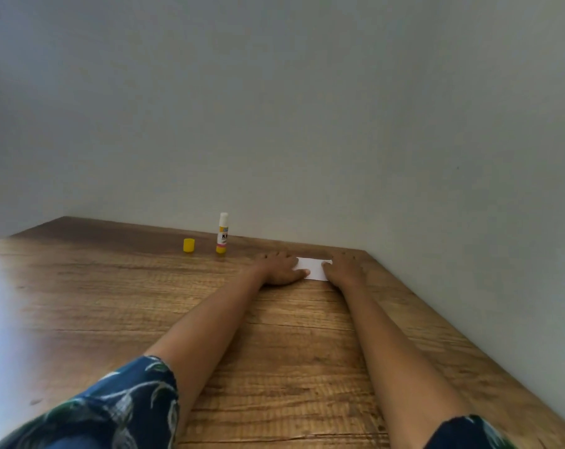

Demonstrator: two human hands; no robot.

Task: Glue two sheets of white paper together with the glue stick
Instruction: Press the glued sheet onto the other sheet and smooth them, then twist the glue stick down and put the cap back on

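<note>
White paper (312,268) lies flat on the wooden table (145,303) near the far wall. My left hand (279,267) presses palm down on its left end with straight fingers. My right hand (345,267) lies flat on its right end. Only a strip of the paper shows between the hands, and I cannot tell one sheet from two. The glue stick (222,233) stands upright and uncapped to the left of my left hand, apart from it. Its yellow cap (188,245) sits on the table further left.
A pale wall (307,124) runs along the table's far edge and down its right side. The table's right edge (452,335) lies close beside my right forearm. Bare wood stretches to the left and towards me.
</note>
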